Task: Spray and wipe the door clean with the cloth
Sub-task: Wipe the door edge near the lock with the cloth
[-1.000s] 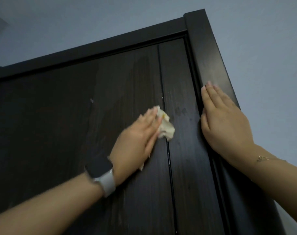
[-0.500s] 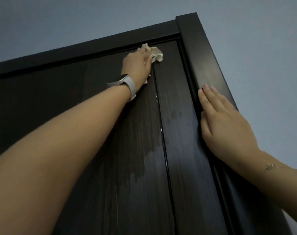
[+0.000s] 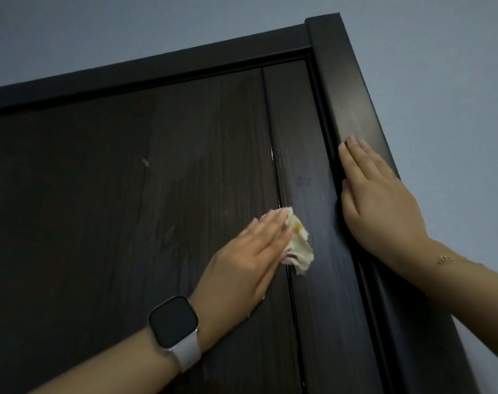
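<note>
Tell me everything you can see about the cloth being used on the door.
The cloth is small, pale cream and crumpled, with a yellowish spot near its upper edge; it looks like soft thin fabric. The left hand presses it flat against the dark wood-grain door with straight fingers, so most of it is hidden under the hand and only a bunched part sticks out to the right, past the fingers. That part lies across the vertical groove in the door panel. The right hand does not touch it.
</note>
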Available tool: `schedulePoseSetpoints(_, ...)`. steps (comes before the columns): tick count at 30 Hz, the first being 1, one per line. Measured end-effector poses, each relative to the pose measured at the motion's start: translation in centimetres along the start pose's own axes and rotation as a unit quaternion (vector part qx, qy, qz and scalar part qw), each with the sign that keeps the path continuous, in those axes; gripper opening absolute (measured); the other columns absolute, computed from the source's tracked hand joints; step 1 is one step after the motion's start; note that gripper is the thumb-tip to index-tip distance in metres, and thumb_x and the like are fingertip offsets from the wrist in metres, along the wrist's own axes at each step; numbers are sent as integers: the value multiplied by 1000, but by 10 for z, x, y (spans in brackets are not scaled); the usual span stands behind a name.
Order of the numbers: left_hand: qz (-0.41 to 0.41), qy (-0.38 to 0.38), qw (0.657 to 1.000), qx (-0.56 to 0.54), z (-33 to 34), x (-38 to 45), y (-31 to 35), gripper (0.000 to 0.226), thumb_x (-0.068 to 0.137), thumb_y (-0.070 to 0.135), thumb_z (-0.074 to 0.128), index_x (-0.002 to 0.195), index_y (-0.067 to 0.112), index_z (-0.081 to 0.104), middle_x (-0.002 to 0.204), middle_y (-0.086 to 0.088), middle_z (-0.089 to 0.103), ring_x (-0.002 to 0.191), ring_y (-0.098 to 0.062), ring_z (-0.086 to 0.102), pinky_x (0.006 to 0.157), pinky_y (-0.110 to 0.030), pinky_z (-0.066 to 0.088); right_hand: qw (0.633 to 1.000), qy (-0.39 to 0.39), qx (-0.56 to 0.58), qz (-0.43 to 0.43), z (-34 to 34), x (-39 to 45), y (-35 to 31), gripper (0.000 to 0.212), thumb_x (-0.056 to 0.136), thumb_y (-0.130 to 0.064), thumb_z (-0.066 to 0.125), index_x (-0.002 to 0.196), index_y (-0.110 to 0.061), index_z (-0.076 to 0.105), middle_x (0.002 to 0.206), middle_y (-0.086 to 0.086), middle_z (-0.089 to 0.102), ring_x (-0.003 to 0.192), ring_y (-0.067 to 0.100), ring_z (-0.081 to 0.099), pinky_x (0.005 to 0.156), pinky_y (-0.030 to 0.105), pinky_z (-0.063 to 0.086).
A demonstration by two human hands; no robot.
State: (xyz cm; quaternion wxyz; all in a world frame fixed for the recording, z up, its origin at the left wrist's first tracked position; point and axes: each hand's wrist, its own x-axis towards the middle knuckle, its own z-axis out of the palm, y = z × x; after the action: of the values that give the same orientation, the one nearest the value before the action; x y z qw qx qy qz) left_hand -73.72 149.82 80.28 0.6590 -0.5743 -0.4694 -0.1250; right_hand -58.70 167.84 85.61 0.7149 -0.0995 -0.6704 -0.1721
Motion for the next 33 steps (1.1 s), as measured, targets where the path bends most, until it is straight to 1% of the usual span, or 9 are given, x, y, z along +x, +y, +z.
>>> schedulePoseSetpoints(2,15,6,1000,7,-2,8,-10,39,102,17,49,138,5,53,152,-9,42,142,-17,38,117,-34,32,1000,-3,4,-1,-1,1,0,60,95,-22,28,153,-8,28,161,6,23,149,19,18,120,27,11)
schedulePoseSetpoints(8,-128,115,985,-22,-15,145,-77,38,101,20,50,135,4,57,143,-12,52,133,-23,50,112,-36,38,1000,8,19,-1,-2,-1,0,58,95,-21,30,152,-8,30,161,5,25,149,18,20,120,28,13)
schedulePoseSetpoints(14,-119,18,991,56,-4,245,-119,42,105,27,41,145,14,46,157,-3,33,142,-22,36,112,-33,31,1000,11,18,-17,0,0,5,57,97,-24,31,153,-11,30,161,4,25,149,17,20,119,22,7)
schedulePoseSetpoints(17,-100,27,993,56,1,238,-113,44,103,29,42,145,14,47,155,-5,37,141,-24,39,112,-40,35,999,10,11,-32,-2,1,10,57,98,-28,28,152,-11,31,161,4,25,149,16,20,118,20,5)
schedulePoseSetpoints(19,-36,14,999,38,2,212,-96,48,101,32,40,142,12,50,153,-8,41,139,-26,42,112,-42,38,999,10,10,-36,-2,1,11,58,98,-30,26,151,-10,33,160,5,28,148,17,22,118,20,6)
schedulePoseSetpoints(22,50,-36,998,-5,4,150,-55,46,101,28,43,143,12,49,154,-6,38,142,-21,38,117,-33,30,999,5,22,-35,-2,1,10,60,97,-34,21,151,-10,34,160,5,28,148,17,22,119,22,8)
schedulePoseSetpoints(27,127,-78,987,-62,8,78,-11,42,101,16,43,142,7,49,153,-10,39,144,-20,34,121,-32,24,998,-10,50,-33,-5,1,11,65,98,-41,10,153,-10,29,162,3,22,150,12,14,121,22,5)
schedulePoseSetpoints(31,49,-26,998,-21,10,137,-55,48,94,5,47,142,8,50,152,-12,40,140,-25,39,118,-26,22,998,-12,55,-25,-6,0,10,64,99,-42,11,153,-12,28,162,0,21,150,9,13,120,20,3)
schedulePoseSetpoints(33,-12,1,1000,3,8,183,-82,45,97,8,50,142,10,50,152,-13,41,139,-28,41,118,-33,28,999,-4,45,-26,-6,-2,11,61,100,-39,20,153,-11,29,161,0,22,150,11,15,120,20,4)
